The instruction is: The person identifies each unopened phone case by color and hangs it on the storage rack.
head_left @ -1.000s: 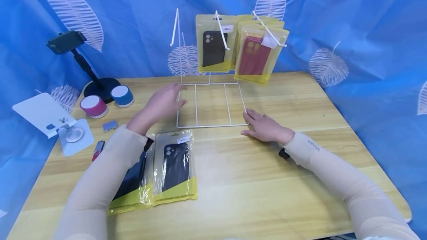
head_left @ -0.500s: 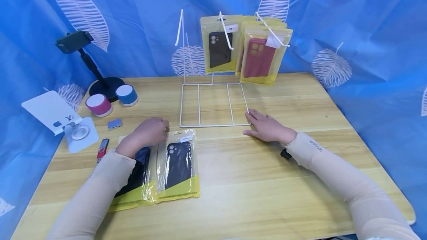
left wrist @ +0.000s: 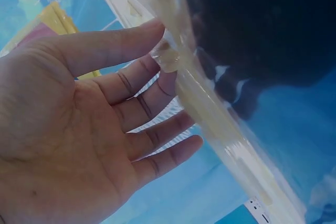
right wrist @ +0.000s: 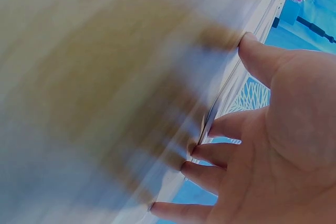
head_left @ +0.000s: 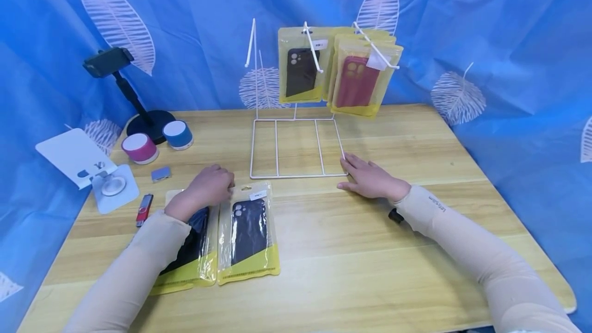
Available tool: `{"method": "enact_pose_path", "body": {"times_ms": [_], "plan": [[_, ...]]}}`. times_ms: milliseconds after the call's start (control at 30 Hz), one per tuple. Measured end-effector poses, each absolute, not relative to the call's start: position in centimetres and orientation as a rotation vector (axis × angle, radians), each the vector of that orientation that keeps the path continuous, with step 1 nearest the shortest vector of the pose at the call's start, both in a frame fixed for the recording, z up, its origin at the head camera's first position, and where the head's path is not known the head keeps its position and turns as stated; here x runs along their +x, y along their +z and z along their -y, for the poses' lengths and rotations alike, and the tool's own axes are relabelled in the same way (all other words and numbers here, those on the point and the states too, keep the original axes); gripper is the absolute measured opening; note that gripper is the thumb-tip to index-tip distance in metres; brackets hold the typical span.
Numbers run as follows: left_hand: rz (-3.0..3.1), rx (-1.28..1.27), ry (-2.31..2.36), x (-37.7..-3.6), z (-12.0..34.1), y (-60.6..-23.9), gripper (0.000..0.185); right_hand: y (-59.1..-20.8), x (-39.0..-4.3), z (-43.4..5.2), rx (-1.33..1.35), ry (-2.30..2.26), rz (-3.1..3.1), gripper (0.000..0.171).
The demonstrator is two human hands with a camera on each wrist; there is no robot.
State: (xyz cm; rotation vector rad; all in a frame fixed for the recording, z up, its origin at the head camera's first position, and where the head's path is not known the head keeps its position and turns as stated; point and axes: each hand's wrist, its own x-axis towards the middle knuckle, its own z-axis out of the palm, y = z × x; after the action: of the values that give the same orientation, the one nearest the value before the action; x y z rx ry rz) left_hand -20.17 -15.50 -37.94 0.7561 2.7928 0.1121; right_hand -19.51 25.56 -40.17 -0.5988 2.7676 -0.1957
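Note:
My left hand (head_left: pixel 210 185) is over the top of the left bagged phone case (head_left: pixel 199 266), covering part of it. In the left wrist view, thumb and forefinger pinch the clear bag's top edge (left wrist: pixel 197 93), the other fingers loosely extended. Right beside it lies a second bagged phone case (head_left: pixel 250 230), dark behind clear plastic with a yellow bottom. My right hand (head_left: pixel 372 179) lies on the table, fingers outstretched, fingertips at the front right corner of the white wire display rack (head_left: pixel 298 176). In the right wrist view its fingers (right wrist: pixel 210 177) are spread against the tabletop.
Bagged cases hang from the rack's middle and right hooks, a black one (head_left: pixel 301 73) and a red one (head_left: pixel 356 81) in front. At left stand a phone holder (head_left: pixel 131 96), pink speaker (head_left: pixel 140 149), blue speaker (head_left: pixel 178 135), white stand (head_left: pixel 76 155) and red USB stick (head_left: pixel 144 209).
My left hand has come back from the rack's left side, down to the top of the left bagged case. The right hand stays at the rack's corner.

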Motion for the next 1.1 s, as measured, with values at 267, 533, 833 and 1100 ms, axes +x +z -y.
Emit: {"method": "enact_pose_path", "body": {"times_ms": [267, 533, 833, 1100], "plan": [[-2.836, 0.728, 0.306, -19.8, 15.3, -37.3, 0.004, -40.4, -19.4, -25.8, -0.605, -0.200, -2.774, 0.083], [-2.897, 0.649, 0.679, -18.8, 14.9, -35.3, 0.009, -40.6, -19.4, -25.8, -0.610, -0.195, -2.781, 0.083], [-2.805, 0.792, 1.269, -18.1, 13.0, -32.5, 0.010, -40.7, -19.4, -25.9, -0.609, -0.192, -2.793, 0.082], [-2.760, 0.996, 1.671, -19.2, 8.3, -28.1, 0.007, -41.0, -19.6, -25.9, -0.617, -0.186, -2.800, 0.082]]}}
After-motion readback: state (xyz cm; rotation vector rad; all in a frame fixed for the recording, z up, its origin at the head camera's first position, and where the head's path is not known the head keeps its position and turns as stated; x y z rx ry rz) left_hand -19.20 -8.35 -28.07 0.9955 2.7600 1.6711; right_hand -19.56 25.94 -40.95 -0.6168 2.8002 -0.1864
